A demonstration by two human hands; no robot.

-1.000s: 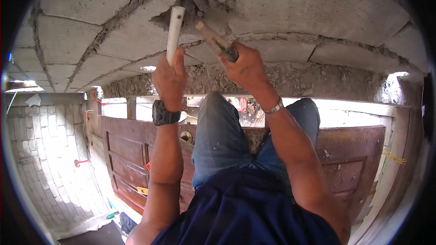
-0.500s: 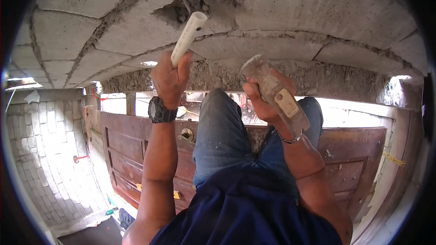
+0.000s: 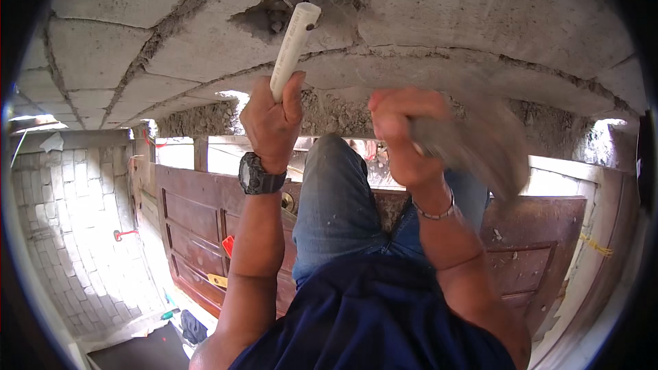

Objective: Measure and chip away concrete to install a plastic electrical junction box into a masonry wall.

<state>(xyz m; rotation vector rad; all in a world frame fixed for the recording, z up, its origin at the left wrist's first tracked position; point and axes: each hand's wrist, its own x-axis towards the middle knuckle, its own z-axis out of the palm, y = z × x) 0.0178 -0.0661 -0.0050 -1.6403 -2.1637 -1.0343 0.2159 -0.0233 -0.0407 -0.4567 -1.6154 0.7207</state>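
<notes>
My left hand [image 3: 273, 120], with a black watch at the wrist, is wrapped round a length of white plastic pipe [image 3: 293, 48]. The pipe slants up and away, with a small dark hole near its upper end. Behind that end, a rough cavity [image 3: 260, 19] with loose rubble breaks the grey block wall [image 3: 199, 48]. On the right, my right hand [image 3: 410, 127] is closed round a hammer, whose dusty grey head [image 3: 480, 140] is smeared by motion. Its handle is hidden by the hand. The hammer is apart from the pipe.
A brown panelled door [image 3: 188, 209] lies below my jeans-clad knees [image 3: 332, 199]. A ledge of rough mortar [image 3: 336, 113] runs along the wall's lower edge. White brickwork [image 3: 75, 233] is at left, and yellow cord [image 3: 596, 245] at right.
The hammer head has swung to the right and turned, now blurred. My left hand and the pipe have shifted slightly right, and the pipe's upper end is a little higher.
</notes>
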